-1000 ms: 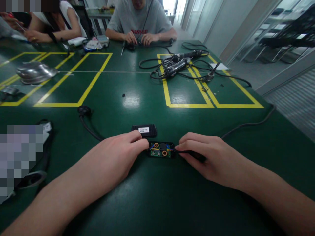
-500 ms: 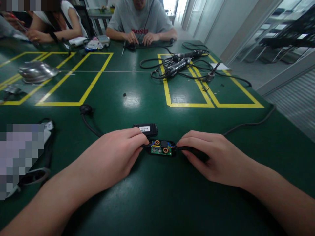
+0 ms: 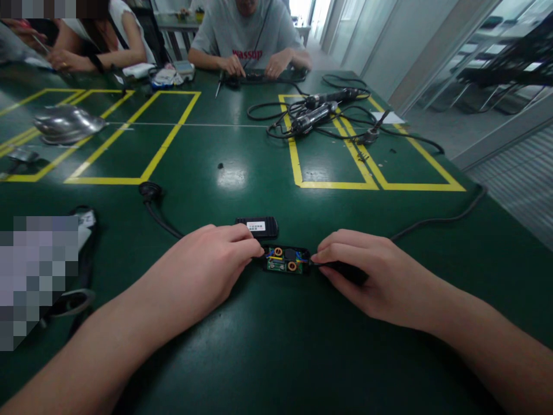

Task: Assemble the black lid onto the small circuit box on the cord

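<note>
A small black case (image 3: pixel 286 272) lies uncovered on the green table, showing a green circuit board (image 3: pixel 276 266) with two copper coils and coloured wires. At its left end my left hand (image 3: pixel 211 262) is closed, fingertips pinching where the cable enters; that cable end is mostly hidden by the fingers. My right hand (image 3: pixel 367 271) pinches the black cable (image 3: pixel 330 263) at the right end of the case. Just behind the case rests its black cover (image 3: pixel 270 226), bearing a white label. A plug (image 3: pixel 150 191) on a black cord (image 3: pixel 166 225) lies beyond my left hand.
Two electric screwdrivers (image 3: pixel 313 118) with coiled cords lie at the back right among yellow tape lines (image 3: pixel 337 186). A shiny metal piece (image 3: pixel 67 124) sits at the left. Across the table, a person's hands (image 3: pixel 279 62) handle a dark part. Another person sits at far left.
My hands stay at the two ends of the case, with only slight shifts of the fingers. Across the table, the other person's hand on the right has lifted and turned. The view has shifted slightly.
</note>
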Motion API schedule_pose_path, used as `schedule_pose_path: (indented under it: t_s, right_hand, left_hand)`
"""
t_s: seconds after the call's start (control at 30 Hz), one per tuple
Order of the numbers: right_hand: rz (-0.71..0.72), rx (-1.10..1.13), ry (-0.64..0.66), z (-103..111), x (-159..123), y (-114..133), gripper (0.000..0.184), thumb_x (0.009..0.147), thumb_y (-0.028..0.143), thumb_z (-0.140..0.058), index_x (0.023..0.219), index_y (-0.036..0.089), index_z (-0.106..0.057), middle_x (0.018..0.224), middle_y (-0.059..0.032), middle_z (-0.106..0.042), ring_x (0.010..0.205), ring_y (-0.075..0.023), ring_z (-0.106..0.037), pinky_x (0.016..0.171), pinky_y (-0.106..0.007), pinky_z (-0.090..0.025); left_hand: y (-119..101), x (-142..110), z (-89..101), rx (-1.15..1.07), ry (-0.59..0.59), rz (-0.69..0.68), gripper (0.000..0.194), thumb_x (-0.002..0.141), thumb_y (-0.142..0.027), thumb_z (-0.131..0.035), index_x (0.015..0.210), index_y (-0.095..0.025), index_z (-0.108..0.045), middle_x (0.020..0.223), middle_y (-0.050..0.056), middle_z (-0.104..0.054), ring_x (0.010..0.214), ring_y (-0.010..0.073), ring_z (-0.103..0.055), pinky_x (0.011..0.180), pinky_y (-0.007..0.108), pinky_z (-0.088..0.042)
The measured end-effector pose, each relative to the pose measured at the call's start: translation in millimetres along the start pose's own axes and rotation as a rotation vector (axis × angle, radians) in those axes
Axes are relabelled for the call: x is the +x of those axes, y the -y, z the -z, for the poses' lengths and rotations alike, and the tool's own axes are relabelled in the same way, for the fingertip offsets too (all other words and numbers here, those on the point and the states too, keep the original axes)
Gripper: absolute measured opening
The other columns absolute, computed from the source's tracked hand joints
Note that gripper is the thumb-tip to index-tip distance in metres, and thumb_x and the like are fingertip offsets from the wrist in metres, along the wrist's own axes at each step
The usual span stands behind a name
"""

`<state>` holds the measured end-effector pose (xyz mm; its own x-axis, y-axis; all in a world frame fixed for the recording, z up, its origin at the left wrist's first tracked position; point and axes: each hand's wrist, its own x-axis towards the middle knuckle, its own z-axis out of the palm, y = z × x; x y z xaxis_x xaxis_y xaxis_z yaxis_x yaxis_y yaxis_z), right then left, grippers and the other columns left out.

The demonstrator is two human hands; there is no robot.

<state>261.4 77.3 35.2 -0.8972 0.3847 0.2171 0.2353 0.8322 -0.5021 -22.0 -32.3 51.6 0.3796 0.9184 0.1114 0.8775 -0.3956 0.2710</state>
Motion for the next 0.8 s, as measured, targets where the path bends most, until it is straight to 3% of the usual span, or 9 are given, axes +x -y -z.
schedule_pose_path:
  t_s: [0.2, 0.37, 0.47, 0.57, 0.8]
  right_hand:
    - [0.003, 0.0, 0.005, 2, 2, 0, 0.018, 0.101, 0.013, -0.06, 0.106, 0.022, -0.074, 0.101, -0.0093, -0.08, 0.087, -0.0227, -0.074, 0.074, -0.037, -0.064]
    - [0.031, -0.027, -0.038, -4, -1, -1, 0.016, 0.102, 0.016, -0.058, 0.108, 0.023, -0.071, 0.099, -0.0095, -0.078, 0.087, -0.0237, -0.073, 0.074, -0.039, -0.061]
    - [0.045, -0.025, -0.088, -7, -2, -2, 0.018, 0.102, 0.019, -0.061, 0.117, 0.023, -0.07, 0.105, -0.0098, -0.079, 0.091, -0.0246, -0.073, 0.08, -0.041, -0.062]
    - [0.032, -0.02, -0.104, -9, -3, -2, 0.021, 0.103, 0.022, -0.063, 0.123, 0.024, -0.068, 0.111, -0.01, -0.079, 0.097, -0.0257, -0.075, 0.086, -0.043, -0.064]
    - [0.036, -0.052, -0.069, -15, -3, -3, 0.023, 0.104, 0.027, -0.066, 0.126, 0.022, -0.069, 0.123, -0.0128, -0.077, 0.107, -0.0275, -0.075, 0.092, -0.044, -0.065]
  left_hand:
    - [4, 0, 1.7, 0.049, -0.01, -0.024, 0.026, 0.103, -0.012, -0.065, 0.109, -0.026, -0.086, 0.105, 0.004, -0.083, 0.089, 0.0233, -0.075, 0.078, 0.037, -0.059]
    - [3, 1, 0.1, 0.026, -0.116, -0.044, 0.027, 0.109, -0.023, -0.06, 0.105, -0.023, -0.087, 0.127, 0.011, -0.078, 0.11, 0.0286, -0.071, 0.096, 0.047, -0.062]
    - [3, 4, -6.9, 0.036, -0.18, 0.038, 0.031, 0.109, -0.02, -0.056, 0.125, -0.021, -0.083, 0.14, 0.015, -0.074, 0.124, 0.0325, -0.068, 0.105, 0.054, -0.061]
    - [8, 8, -14.1, -0.002, -0.151, 0.135, 0.038, 0.11, -0.022, -0.055, 0.142, -0.021, -0.075, 0.152, 0.016, -0.069, 0.138, 0.0355, -0.064, 0.113, 0.06, -0.057]
    - [19, 13, -13.5, -0.133, -0.109, 0.266, 0.036, 0.108, -0.026, -0.061, 0.139, -0.022, -0.078, 0.138, 0.01, -0.079, 0.123, 0.0301, -0.071, 0.111, 0.054, -0.059]
